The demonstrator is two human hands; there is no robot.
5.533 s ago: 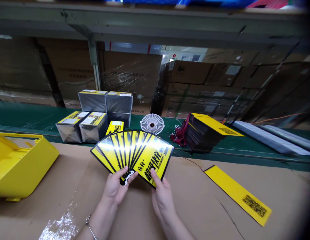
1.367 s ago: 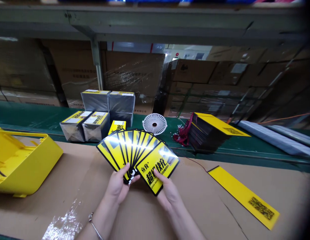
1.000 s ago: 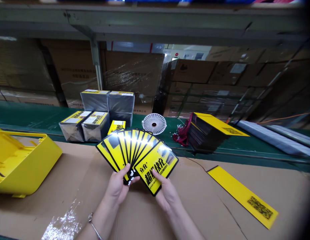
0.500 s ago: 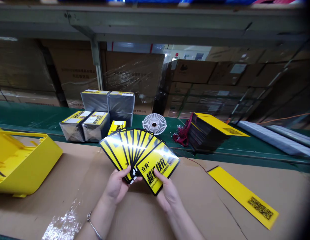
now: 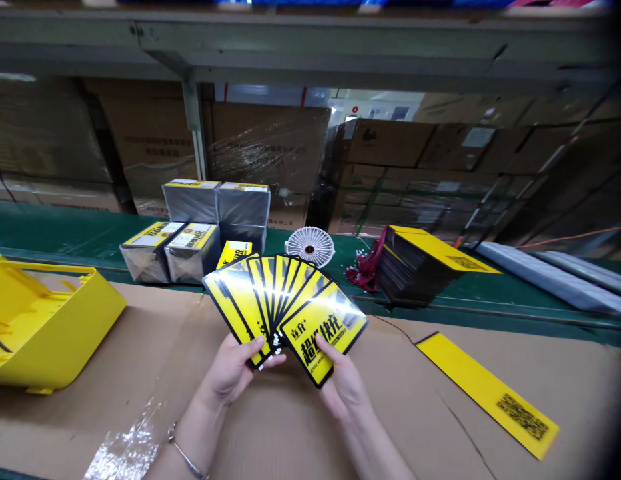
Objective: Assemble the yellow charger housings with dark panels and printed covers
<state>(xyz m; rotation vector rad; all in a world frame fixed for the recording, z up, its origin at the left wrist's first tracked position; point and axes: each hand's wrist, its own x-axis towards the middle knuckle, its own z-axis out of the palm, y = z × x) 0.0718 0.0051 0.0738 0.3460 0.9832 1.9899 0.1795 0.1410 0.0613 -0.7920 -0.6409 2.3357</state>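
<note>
Left hand is gripping fanned cards; right hand is pinching the rightmost one. Yellow strip is lying right of both.

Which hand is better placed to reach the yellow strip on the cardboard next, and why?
Probably the right hand: it is nearer the strip than the left hand, though both hold cards.

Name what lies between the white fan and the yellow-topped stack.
The head view shows a bunch of dark red wires between the white fan and the yellow-topped stack, nearer the stack.
</note>
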